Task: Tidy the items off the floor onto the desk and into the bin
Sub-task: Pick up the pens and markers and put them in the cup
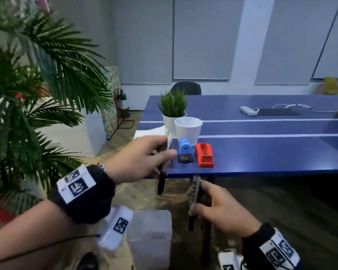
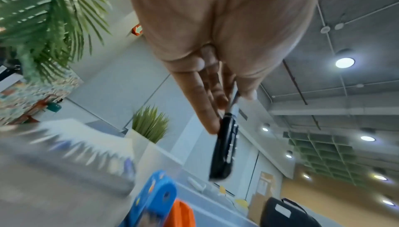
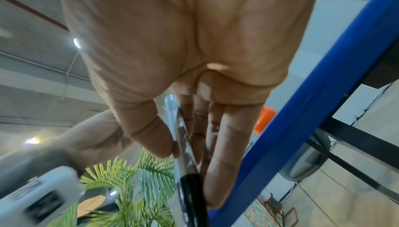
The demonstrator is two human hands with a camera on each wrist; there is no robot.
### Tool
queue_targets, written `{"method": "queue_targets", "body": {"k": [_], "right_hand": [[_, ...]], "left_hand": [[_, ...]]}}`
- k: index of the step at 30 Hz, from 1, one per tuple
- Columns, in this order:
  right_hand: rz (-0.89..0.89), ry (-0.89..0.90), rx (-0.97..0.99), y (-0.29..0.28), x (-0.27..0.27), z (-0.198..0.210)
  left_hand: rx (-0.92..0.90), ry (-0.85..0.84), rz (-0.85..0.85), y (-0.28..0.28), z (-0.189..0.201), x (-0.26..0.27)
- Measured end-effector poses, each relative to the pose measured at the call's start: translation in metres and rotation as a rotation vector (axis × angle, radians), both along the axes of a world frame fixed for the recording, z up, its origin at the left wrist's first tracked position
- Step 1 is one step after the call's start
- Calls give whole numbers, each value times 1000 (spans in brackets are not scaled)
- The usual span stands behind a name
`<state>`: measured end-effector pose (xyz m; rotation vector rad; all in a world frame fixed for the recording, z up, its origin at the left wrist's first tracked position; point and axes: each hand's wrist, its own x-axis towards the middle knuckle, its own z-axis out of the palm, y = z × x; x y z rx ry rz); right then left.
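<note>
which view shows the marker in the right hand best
The head view: the marker shows nearly whole in the right hand, its lettering readable, below the desk edge. The right wrist view shows only part of its barrel, close and blurred. The left wrist view misses it.

Left hand (image 1: 144, 156) covers the middle of its pens (image 1: 161, 182); how many it holds is unclear. Left wrist view: desk (image 2: 64, 171) at 8 o'clock is smeared w/ blur. Bin (image 1: 150, 236) at 6 o'clock is hazy, partly behind the wristband. Right hand (image 1: 220, 209) hides part of the marker (image 1: 195, 193). Laptop cut off at 3 o'clock.
</note>
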<state>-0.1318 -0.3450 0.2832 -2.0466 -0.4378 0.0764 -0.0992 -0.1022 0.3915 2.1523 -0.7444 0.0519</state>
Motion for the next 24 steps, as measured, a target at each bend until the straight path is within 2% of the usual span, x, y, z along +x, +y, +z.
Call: {"method": "queue_targets", "body": {"k": [4,9,11,16,24], "right_hand": [[-60,-61,50,-11,-4,23],[-74,-92,117,-23,-4,36],[-66,-80,96,-29,-2,37],[-60,-51,46,-42,2,36],[-32,8,34,-37,7,24]], "left_hand": [[-201,-121,184,-25,56,60],[-193,-287,421,-58,85,151],[-92,-320,475,-69,81,182],[142,-282,560,-91,59,233],[309,-278,618,-95,25,257]]}}
